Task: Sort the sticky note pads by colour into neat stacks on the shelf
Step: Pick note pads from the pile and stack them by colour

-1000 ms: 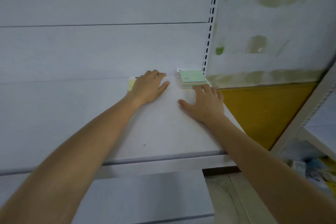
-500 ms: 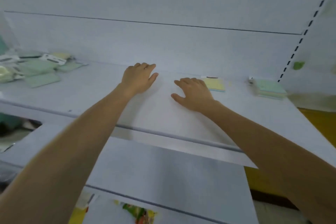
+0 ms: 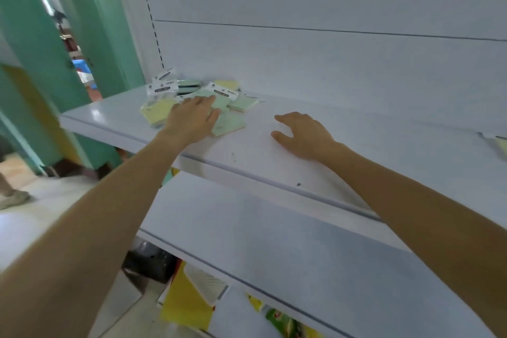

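A loose heap of sticky note pads (image 3: 219, 96) lies at the left end of the white shelf (image 3: 356, 151), green and pale yellow ones mixed, some in clear packets with white headers. My left hand (image 3: 192, 119) lies flat over the heap, fingers straight, covering a green pad (image 3: 230, 123) in part. A yellow pad (image 3: 156, 114) lies just left of that hand. My right hand (image 3: 300, 133) hovers or rests on the bare shelf to the right of the heap, fingers loosely bent, holding nothing. A yellow pad (image 3: 502, 145) shows at the far right edge.
A second white shelf (image 3: 247, 228) juts out below the first. Yellow and green packaging (image 3: 189, 302) sits under it near the floor. A green pillar (image 3: 82, 35) stands left of the shelving, with a doorway behind and a shoe (image 3: 12, 199) on the floor.
The view has swung left along the shelf. Both hands have left the sorted stacks at the right end, and my left hand now lies on the mixed heap.
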A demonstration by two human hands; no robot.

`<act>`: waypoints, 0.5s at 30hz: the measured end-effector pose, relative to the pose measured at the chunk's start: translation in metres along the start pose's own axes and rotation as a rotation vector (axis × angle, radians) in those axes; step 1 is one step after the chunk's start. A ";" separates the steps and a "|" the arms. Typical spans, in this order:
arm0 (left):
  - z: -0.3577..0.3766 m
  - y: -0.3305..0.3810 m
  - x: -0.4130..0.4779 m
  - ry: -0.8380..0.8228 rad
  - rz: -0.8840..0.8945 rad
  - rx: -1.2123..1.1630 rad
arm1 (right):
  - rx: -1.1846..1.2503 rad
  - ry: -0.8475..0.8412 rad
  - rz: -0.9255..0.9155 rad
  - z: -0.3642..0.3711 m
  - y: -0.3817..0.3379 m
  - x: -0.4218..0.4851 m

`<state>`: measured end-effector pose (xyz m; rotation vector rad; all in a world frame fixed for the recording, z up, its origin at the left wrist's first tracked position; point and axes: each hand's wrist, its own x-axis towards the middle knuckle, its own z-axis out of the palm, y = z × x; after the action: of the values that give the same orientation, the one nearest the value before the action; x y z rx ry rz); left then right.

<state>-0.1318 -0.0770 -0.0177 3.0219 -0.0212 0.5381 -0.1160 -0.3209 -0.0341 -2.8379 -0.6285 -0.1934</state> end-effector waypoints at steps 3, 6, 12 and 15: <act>0.004 -0.037 0.019 0.001 -0.010 -0.017 | 0.039 -0.023 0.061 0.006 -0.014 0.040; 0.010 -0.062 0.045 -0.009 0.000 -0.049 | 0.124 -0.019 0.131 0.014 -0.023 0.079; 0.026 -0.089 0.107 -0.040 -0.002 -0.187 | 0.257 0.011 0.262 0.033 -0.033 0.149; 0.031 -0.095 0.137 -0.085 0.054 -0.222 | 0.242 0.009 0.341 0.044 -0.039 0.171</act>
<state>0.0096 0.0150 -0.0059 2.8313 -0.1566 0.3828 0.0248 -0.2075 -0.0390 -2.6521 -0.1459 -0.0644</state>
